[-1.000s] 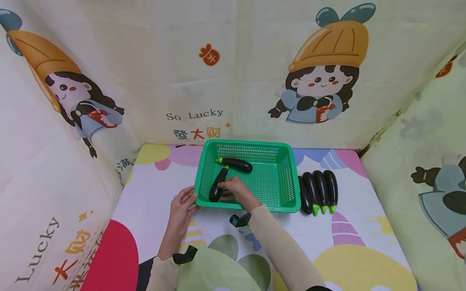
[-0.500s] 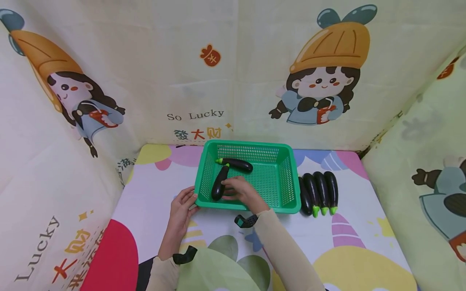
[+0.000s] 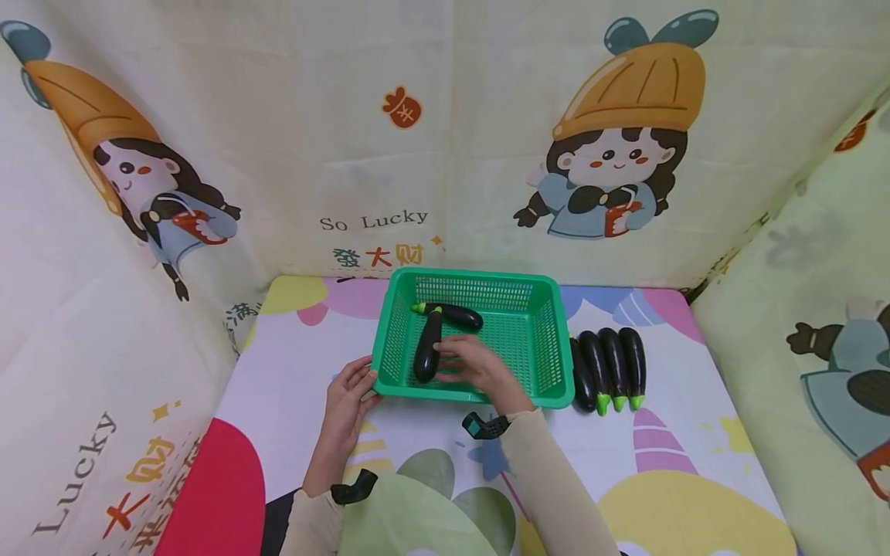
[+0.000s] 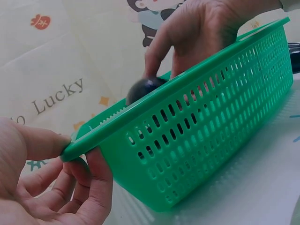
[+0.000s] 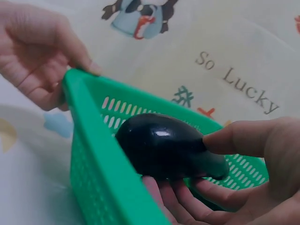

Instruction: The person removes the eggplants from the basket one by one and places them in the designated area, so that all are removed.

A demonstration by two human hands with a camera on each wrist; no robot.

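Note:
A green plastic basket (image 3: pixel 480 394) with slotted walls stands on the table, two eggplants inside it. My right hand (image 3: pixel 480 367) reaches over the near rim and holds one dark eggplant (image 3: pixel 427 351) between thumb and fingers, its green stem end pointing away from me. In the right wrist view the thumb lies on top of this eggplant (image 5: pixel 159 145) and the fingers curl beneath. The other eggplant (image 3: pixel 459 315) lies crosswise near the back wall. My left hand (image 3: pixel 345 394) pinches the basket's near left corner; in the left wrist view its thumb is over the rim, fingers below.
Several eggplants (image 3: pixel 612 367) lie side by side on the table just right of the basket, most stems toward me. A patterned cloth covers the table (image 3: pixel 292 394). Printed curtains (image 3: pixel 487 154) rise behind and at both sides.
My right hand has shifted the held eggplant to the right within the basket and turned it more upright in the head view. The left hand stays at the corner.

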